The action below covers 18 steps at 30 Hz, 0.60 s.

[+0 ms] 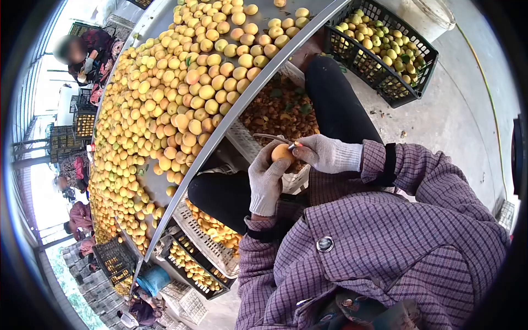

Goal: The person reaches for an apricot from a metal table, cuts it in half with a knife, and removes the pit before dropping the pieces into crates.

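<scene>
Left grip (pixel 265 179), white-gloved, closed around orange-yellow round fruit (pixel 281 153); right grip (pixel 330 154) pinches small metal-tipped tool (pixel 292 146) against it. Whole fruit heaped across grey metal tabletop (pixel 264 14); split-looking pieces in white plastic crate (pixel 213 247). Black plastic crate (pixel 385 89) near right knee.

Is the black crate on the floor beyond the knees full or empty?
Nearly full: yellow-green fruit spreads across the black crate, close to its rim.
</scene>
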{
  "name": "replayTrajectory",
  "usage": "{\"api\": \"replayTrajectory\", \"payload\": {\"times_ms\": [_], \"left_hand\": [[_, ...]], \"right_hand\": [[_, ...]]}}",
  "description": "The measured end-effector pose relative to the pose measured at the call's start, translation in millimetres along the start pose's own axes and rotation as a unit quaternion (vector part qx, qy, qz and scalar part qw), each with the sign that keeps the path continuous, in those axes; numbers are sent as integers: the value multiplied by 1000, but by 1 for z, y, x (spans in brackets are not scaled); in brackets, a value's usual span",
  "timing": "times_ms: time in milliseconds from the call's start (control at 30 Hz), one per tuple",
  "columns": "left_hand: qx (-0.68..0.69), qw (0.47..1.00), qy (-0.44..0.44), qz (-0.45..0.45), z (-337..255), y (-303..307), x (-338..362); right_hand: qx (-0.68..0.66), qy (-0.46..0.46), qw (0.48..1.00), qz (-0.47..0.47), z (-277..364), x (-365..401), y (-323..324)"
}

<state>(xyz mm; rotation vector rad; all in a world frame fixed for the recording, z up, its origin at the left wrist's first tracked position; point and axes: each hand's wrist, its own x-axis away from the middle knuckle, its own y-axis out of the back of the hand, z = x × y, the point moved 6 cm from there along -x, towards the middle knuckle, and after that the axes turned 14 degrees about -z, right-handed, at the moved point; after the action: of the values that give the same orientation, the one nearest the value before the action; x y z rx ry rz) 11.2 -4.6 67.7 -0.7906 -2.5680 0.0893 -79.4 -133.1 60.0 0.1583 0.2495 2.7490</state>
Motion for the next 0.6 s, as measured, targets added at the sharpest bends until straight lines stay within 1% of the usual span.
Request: {"api": "replayTrajectory", "payload": {"times_ms": [33, 67, 100, 133, 167, 200, 233, 267, 300, 333, 367, 400, 433, 467, 533, 600], "left_hand": [[22, 1000, -8, -11, 2, 0, -1], [22, 1000, -8, -19, 8, 0, -4], [19, 1000, -10, -16, 8, -4, -4], [57, 998, -13, -33, 6, -6, -4], [96, 994, -15, -52, 3, -6, -5], [110, 993, -11, -34, 0, -4, -6], [110, 993, -16, -37, -2, -3, -8], [143, 990, -14, -12, -4, -5, -8], [175, 984, -11, 13, -6, -7, -8], [181, 983, -3, 31, -8, -8, -8], [180, 983, -5, 30, -7, -6, -10], [199, 979, 3, 50, -5, -7, -12], [219, 973, 12, 70, -4, -8, -12], [231, 966, 5, 118, -6, -13, -13], [238, 965, 16, 108, -1, -13, -13], [245, 964, 30, 99, 4, -13, -14]], "right_hand": [[-2, 1, 1000, -2, 10, -2, 4], [158, 25, 987, -12, 15, -6, 10], [315, 47, 948, -22, 22, -11, 18], [329, 1, 944, -10, 29, -17, 24], [329, 3, 944, -13, 28, -20, 25], [319, -3, 945, -71, 26, -23, 34], [307, -10, 943, -127, 25, -25, 42], [273, -29, 955, -112, 22, -23, 42], [140, -65, 985, -80, 20, -18, 40], [77, -65, 993, -64, 20, -12, 37], [16, -65, 997, -48, 22, -6, 34], [-41, -83, 996, -5, 25, -1, 31], [-47, -93, 994, 24, 27, 4, 29], [-22, -93, 995, 37, 25, 7, 27], [5, -83, 995, 58, 23, 12, 25], [30, -82, 995, 51, 25, 13, 24]]}}
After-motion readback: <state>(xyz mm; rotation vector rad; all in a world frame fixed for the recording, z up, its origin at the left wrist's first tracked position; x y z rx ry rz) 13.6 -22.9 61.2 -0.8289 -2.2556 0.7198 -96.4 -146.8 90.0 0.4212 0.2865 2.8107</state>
